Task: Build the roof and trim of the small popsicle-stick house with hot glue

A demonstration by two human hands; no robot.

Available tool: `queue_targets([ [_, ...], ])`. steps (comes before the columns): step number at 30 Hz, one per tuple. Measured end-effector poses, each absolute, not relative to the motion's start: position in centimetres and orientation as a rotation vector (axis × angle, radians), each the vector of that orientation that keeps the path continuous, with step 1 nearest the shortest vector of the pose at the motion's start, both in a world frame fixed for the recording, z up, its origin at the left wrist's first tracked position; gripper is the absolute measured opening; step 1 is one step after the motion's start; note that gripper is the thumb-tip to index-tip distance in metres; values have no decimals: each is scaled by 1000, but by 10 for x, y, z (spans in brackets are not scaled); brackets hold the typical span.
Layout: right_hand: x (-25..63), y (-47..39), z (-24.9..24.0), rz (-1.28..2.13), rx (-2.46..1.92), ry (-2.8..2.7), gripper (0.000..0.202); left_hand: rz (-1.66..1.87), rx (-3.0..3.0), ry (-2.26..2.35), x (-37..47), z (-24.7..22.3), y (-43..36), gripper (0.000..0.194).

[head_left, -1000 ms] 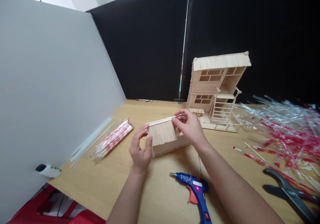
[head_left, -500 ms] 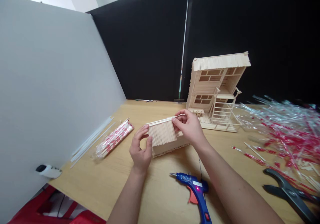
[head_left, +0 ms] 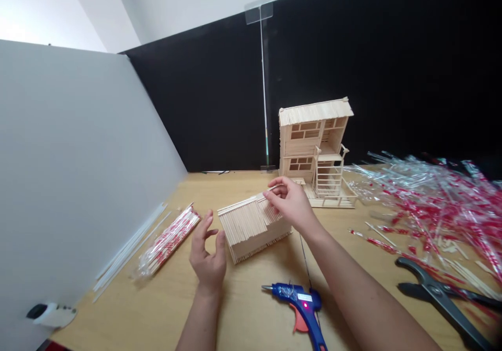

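Note:
On the table lies a small structure of thin wooden sticks (head_left: 245, 220), with a slatted sloping top and a plain lower side. My right hand (head_left: 291, 205) is closed at its upper right edge, thumb and fingers pinched at the ridge; the fingertips are partly hidden. My left hand (head_left: 208, 257) is just off the structure's left end, thumb and fingers apart, holding nothing. Below the structure rests a blue hot glue gun (head_left: 300, 298) with an orange trigger and a lit red light, its nozzle pointing left.
A two-storey stick house model (head_left: 314, 136) stands behind my right hand. Plastic wrappers (head_left: 439, 199) are heaped at right, near dark-handled cutters (head_left: 439, 288). At left are a bundle of wrapped sticks (head_left: 168, 241), white glue sticks (head_left: 129, 249) and a white bottle (head_left: 53, 315).
My left hand has come away from the structure's left end and opened. My right hand stays at the ridge. The camera view has shifted, moving the surroundings in the picture.

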State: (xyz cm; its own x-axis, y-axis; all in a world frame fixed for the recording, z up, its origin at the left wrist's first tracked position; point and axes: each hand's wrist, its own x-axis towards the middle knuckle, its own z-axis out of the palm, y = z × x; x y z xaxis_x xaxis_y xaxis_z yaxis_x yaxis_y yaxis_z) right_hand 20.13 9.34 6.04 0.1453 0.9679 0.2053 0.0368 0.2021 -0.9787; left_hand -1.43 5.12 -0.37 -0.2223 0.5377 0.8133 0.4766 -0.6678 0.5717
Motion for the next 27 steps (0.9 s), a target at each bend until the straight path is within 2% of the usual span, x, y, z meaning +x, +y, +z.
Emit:
queue_targets([
  [6,216,76,82,781,-1014,-1157,29,2258,1542,1252,-17,-6,58,15],
  [17,221,19,105,686,-1090,-1263,28,2201,1179,1357,-32,-16,71,30],
  [24,191,-39,88,714,-1151,-1477,20,2152,1272,1405,-30,-14,68,36],
  [27,178,-64,77,683,-1209,-1600,19,2167,1304,1442,-30,-14,68,32],
])
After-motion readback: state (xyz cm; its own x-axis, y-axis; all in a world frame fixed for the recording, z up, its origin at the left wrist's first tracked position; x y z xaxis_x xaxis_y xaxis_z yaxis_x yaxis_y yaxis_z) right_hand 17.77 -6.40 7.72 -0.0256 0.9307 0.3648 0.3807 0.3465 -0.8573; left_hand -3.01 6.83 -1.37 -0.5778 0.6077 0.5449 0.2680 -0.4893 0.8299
